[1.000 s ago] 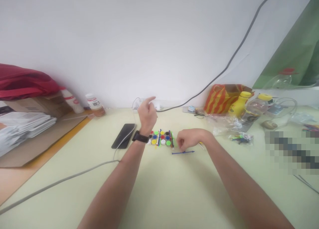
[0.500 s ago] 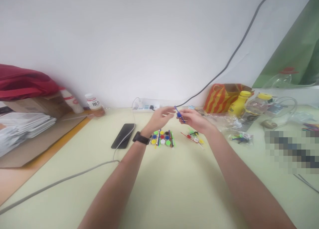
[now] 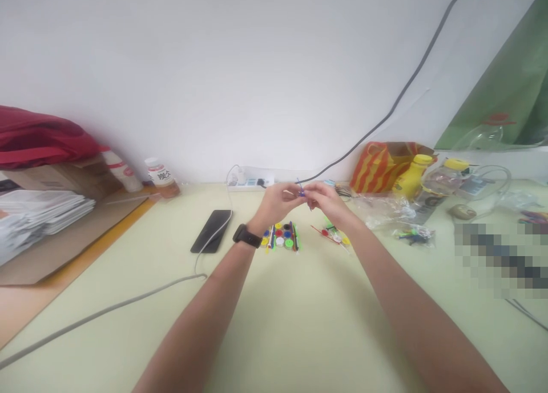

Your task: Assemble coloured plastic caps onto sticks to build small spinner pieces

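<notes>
- The left hand (image 3: 277, 205) and right hand (image 3: 330, 203) both pinch, fingertips closed, the slim blue plastic piece (image 3: 302, 193) above the pale green tabletop (image 3: 291, 302).
- At seven o'clock from it lie small round multicoloured discs (image 3: 279, 234).
- Near five o'clock lies one pile of thin coloured parts (image 3: 335, 238).

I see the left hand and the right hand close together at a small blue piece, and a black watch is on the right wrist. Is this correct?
Not quite: the wrist is wrong. The head view shows the black watch on the left wrist. The left hand and the right hand are indeed close together at the small blue piece.
</notes>
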`<state>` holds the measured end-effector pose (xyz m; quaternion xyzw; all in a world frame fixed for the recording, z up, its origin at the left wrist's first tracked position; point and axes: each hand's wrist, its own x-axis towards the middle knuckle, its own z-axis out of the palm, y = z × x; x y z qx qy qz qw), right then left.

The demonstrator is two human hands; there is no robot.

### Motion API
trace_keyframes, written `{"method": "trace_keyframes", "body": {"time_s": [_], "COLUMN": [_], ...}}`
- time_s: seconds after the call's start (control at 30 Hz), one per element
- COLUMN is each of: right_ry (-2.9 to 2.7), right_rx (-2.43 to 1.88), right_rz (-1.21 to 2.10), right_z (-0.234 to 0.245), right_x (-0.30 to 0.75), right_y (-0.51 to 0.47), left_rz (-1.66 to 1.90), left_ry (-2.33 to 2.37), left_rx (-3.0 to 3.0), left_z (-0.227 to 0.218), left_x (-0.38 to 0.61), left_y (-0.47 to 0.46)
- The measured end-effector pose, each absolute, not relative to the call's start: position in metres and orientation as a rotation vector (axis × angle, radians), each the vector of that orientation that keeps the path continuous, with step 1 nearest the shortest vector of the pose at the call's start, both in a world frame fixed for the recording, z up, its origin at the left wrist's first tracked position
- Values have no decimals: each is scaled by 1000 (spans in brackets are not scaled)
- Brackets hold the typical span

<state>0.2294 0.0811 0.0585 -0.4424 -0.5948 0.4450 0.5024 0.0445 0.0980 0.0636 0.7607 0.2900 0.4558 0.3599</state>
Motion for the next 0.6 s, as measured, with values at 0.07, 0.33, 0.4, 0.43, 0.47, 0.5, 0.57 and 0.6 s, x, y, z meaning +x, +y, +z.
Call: {"method": "trace_keyframes", "body": {"time_s": [0.07, 0.33, 0.4, 0.43, 0.47, 0.5, 0.57, 0.6], "right_ry": [-1488, -1537, -1592, -1612, -1623, -1618, -1680, -1772], "right_rx": [-1013, -1080, -1190, -1255, -1314, -1357, -1422, -1470], "right_rz": [1167, 1309, 1250, 1220, 1197, 1186, 1182, 1162], "right_z": [61, 57, 53, 52, 50, 48, 47, 47], "right_x": [233, 240, 239, 239, 239, 239, 240, 240], "right_y": [79, 76, 76, 76, 76, 76, 75, 74], "left_rz": [1130, 1009, 976, 969, 968, 968, 940, 920], "left_ry": [730, 687, 670, 675, 694, 727, 816, 856], "left_rx": [1951, 2107, 2135, 2144, 2149, 2156, 2203, 2246], "left_z": [65, 64, 61, 60, 59, 57, 53, 50], "left_x": [43, 45, 47, 47, 47, 47, 45, 44], "left_y": [97, 94, 92, 91, 91, 91, 92, 93]}}
